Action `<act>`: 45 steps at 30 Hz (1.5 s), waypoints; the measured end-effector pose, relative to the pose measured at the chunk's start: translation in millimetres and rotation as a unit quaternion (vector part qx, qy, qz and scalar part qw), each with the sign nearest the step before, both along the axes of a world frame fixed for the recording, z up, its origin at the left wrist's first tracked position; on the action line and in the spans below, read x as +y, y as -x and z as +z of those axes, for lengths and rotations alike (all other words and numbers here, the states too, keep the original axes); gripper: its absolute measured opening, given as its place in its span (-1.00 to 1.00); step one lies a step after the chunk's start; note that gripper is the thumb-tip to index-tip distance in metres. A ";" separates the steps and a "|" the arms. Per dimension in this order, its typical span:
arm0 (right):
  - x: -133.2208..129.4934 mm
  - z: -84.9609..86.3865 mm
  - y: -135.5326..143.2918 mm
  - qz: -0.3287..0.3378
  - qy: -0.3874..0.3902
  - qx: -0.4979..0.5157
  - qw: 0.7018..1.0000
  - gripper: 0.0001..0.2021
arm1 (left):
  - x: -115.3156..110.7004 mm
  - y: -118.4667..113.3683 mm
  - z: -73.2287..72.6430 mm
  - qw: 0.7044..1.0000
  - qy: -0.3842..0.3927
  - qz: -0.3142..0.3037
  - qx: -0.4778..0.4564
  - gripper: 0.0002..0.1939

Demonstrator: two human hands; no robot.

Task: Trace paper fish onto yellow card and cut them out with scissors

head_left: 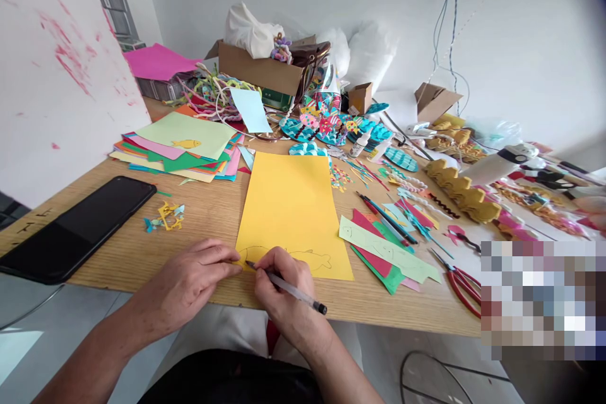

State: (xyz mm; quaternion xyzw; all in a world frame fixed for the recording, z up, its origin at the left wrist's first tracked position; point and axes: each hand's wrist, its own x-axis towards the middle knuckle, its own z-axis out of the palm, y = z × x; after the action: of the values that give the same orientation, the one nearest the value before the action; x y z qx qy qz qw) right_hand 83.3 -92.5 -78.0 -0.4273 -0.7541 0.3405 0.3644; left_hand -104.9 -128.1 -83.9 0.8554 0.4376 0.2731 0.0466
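Observation:
A yellow sheet of paper lies on the wooden table, with fish outlines drawn along its near edge. My right hand is closed round a pen, whose tip meets the sheet at the left fish outline. Its black end points toward the lower right. My left hand lies with fingers stretched out, fingertips on the sheet's lower left corner and nothing held. Part of the drawing is hidden behind my right hand.
A black phone lies at the left, near yellow and blue paper scraps. Coloured paper is stacked behind them. Right of the sheet are a pale green strip, pens and red-handled scissors. Craft pieces and boxes fill the back.

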 end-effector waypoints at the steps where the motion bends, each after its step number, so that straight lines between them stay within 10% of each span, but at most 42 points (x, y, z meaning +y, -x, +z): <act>1: -0.1 0.6 -0.2 0.002 0.001 -0.001 1.000 -0.91 | 0.1 -0.1 -0.1 1.000 -0.002 -0.001 -0.001 -0.63; 45: 0.6 1.1 -0.3 -0.019 0.010 0.013 1.000 -0.91 | -0.6 -1.2 3.3 1.000 -0.002 0.003 -0.002 -0.62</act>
State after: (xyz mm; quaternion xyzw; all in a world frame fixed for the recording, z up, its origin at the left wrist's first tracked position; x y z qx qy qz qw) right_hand 83.6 -91.8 -77.0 -0.4405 -0.7379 0.3462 0.3763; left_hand -103.7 -128.7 -80.6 0.8537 0.4392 0.2761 0.0450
